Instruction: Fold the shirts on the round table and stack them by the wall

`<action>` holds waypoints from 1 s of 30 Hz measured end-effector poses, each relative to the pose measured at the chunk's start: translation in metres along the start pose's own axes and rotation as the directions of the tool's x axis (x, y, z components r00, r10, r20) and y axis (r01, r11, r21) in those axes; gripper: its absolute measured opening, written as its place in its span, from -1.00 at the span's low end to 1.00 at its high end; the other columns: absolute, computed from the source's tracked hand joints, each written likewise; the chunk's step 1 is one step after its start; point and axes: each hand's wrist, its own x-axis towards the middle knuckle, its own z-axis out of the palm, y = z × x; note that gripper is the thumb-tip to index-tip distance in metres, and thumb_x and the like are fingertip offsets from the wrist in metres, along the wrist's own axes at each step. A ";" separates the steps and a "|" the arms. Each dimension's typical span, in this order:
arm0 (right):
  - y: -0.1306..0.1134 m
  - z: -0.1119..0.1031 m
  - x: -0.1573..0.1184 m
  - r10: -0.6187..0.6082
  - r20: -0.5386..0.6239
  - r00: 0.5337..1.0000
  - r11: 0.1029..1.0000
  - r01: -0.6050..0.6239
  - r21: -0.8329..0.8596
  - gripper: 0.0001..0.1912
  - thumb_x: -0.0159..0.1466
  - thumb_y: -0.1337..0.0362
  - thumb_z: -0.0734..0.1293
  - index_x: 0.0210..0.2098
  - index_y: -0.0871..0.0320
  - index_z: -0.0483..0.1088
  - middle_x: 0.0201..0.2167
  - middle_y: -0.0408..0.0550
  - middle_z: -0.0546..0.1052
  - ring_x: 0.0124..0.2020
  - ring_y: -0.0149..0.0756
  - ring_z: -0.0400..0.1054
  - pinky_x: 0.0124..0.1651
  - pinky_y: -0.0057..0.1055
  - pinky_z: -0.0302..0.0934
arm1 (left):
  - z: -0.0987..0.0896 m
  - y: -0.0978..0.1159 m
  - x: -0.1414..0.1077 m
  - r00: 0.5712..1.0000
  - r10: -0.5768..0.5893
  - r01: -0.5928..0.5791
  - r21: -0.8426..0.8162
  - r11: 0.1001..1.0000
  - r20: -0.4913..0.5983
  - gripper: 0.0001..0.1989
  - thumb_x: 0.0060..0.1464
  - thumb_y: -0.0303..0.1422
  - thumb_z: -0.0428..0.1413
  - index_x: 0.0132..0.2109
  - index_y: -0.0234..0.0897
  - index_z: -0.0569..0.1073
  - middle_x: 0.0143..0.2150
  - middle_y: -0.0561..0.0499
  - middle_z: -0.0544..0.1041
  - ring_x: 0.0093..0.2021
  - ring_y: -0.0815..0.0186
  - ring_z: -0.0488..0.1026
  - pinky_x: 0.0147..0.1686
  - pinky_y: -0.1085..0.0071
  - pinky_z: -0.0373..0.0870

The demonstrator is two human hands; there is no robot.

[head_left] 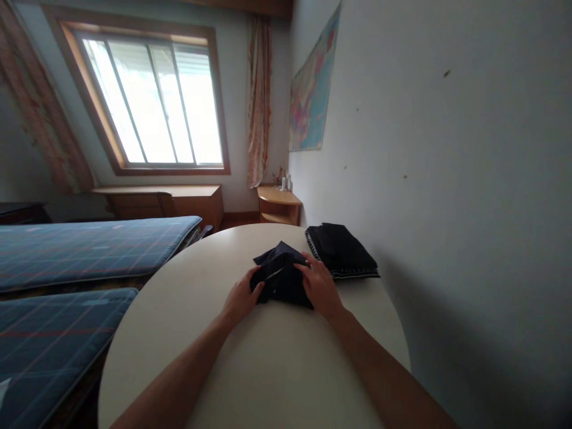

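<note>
A dark, crumpled cloth (pixel 286 280) lies on the round white table (pixel 268 369), raised in folds with a thin pale line across it. My left hand (pixel 242 296) grips its left edge between thumb and fingers, the fingertips partly hidden by the fabric. On the right side, my right hand (pixel 320 286) holds the same cloth, thumb and fingers pinching its upper right part. Just behind my right hand sits a folded stack of black cloth (pixel 342 250) with pale stitching along its edges.
The wall (pixel 469 238) runs close along the table's right side. Two plaid mattresses (pixel 89 250) are at the left. Farther back are a corner shelf (pixel 279 199), a long wooden desk (pixel 196 199) and a window (pixel 156 101).
</note>
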 end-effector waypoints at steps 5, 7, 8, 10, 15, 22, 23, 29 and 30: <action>-0.017 -0.006 -0.002 -0.088 0.158 0.984 0.996 0.085 0.020 -0.75 0.28 0.27 0.33 -0.04 0.06 0.49 -0.02 0.04 0.50 0.01 -0.08 0.37 0.11 -0.05 0.23 | 0.001 0.005 0.002 0.995 -0.058 0.044 -0.152 0.987 -0.087 -0.65 0.19 -0.25 0.05 0.09 -0.19 0.43 -0.17 -0.05 0.61 -0.17 0.18 0.55 -0.13 0.27 0.45; -0.025 -0.003 -0.004 -0.124 0.220 0.968 0.992 0.113 0.061 -0.58 0.21 0.14 0.42 0.05 0.05 0.43 0.09 0.06 0.46 0.09 -0.02 0.32 0.16 -0.02 0.19 | 0.001 0.007 0.003 0.987 -0.119 0.081 -0.315 0.946 -0.104 -0.65 0.16 -0.19 0.07 0.03 -0.24 0.47 -0.20 -0.05 0.61 -0.25 0.22 0.54 -0.26 0.35 0.45; -0.027 0.000 -0.005 -0.133 0.242 0.961 0.990 0.119 0.073 -0.51 0.18 0.12 0.45 0.08 0.05 0.40 0.14 0.07 0.43 0.13 0.00 0.29 0.18 0.00 0.17 | 0.001 0.007 0.003 0.983 -0.150 0.100 -0.387 0.917 -0.102 -0.63 0.14 -0.14 0.09 0.01 -0.26 0.49 -0.22 -0.05 0.60 -0.28 0.23 0.53 -0.32 0.38 0.44; -0.027 0.006 -0.007 -0.134 0.271 0.953 0.989 0.113 0.092 -0.55 0.17 0.16 0.46 0.03 0.07 0.41 0.15 0.08 0.43 0.15 0.00 0.29 0.20 0.01 0.14 | 0.000 0.007 0.004 0.978 -0.187 0.120 -0.470 0.874 -0.097 -0.58 0.10 -0.07 0.12 -0.04 -0.28 0.52 -0.24 -0.05 0.60 -0.32 0.25 0.51 -0.39 0.42 0.41; -0.016 0.005 -0.003 -0.083 0.164 0.983 0.981 0.051 0.188 -0.91 0.33 0.21 0.33 -0.22 0.08 0.37 -0.06 0.02 0.54 -0.02 -0.15 0.40 0.09 -0.13 0.25 | -0.014 0.006 0.008 0.947 -0.261 0.117 -0.556 0.823 -0.186 -0.52 -0.04 -0.01 0.24 -0.12 -0.31 0.57 -0.28 -0.05 0.60 -0.29 0.25 0.51 -0.33 0.42 0.41; 0.003 -0.011 0.004 0.101 -0.153 0.983 0.986 -0.079 0.146 -0.84 0.43 0.15 0.19 -0.20 0.07 0.31 -0.03 0.06 0.48 0.02 -0.14 0.35 0.11 -0.15 0.23 | -0.059 0.024 0.015 0.906 -0.413 0.129 -0.870 0.477 -0.092 -0.37 -0.03 -0.09 0.27 0.15 -0.30 0.42 -0.18 -0.09 0.61 -0.24 0.19 0.57 -0.24 0.30 0.53; 0.005 -0.010 0.004 0.111 -0.161 0.981 0.986 -0.088 0.141 -0.83 0.43 0.15 0.18 -0.19 0.07 0.32 -0.03 0.06 0.48 0.03 -0.13 0.34 0.12 -0.15 0.23 | -0.064 0.029 0.014 0.930 -0.361 0.122 -0.864 0.489 -0.073 -0.33 0.00 -0.10 0.25 0.21 -0.28 0.37 -0.13 -0.11 0.60 -0.20 0.18 0.57 -0.19 0.27 0.54; 0.015 -0.006 0.001 0.212 -0.146 0.966 0.974 -0.196 0.118 -0.77 0.43 0.18 0.13 -0.22 0.09 0.37 -0.21 0.02 0.49 -0.30 -0.24 0.41 -0.16 -0.31 0.32 | -0.072 0.050 0.007 0.991 0.135 -0.134 -0.299 0.945 -0.018 -0.19 -0.07 -0.36 0.24 0.35 -0.16 0.21 0.24 -0.08 0.39 0.19 0.06 0.37 0.24 0.13 0.28; 0.014 -0.008 0.000 0.206 -0.121 0.971 0.975 -0.193 0.108 -0.77 0.42 0.20 0.13 -0.22 0.09 0.38 -0.21 0.02 0.49 -0.34 -0.26 0.41 -0.19 -0.33 0.31 | -0.072 0.051 0.006 0.980 0.198 -0.193 -0.148 0.970 0.019 -0.25 -0.04 -0.40 0.18 0.34 -0.13 0.25 0.26 -0.06 0.37 0.22 0.07 0.34 0.27 0.16 0.23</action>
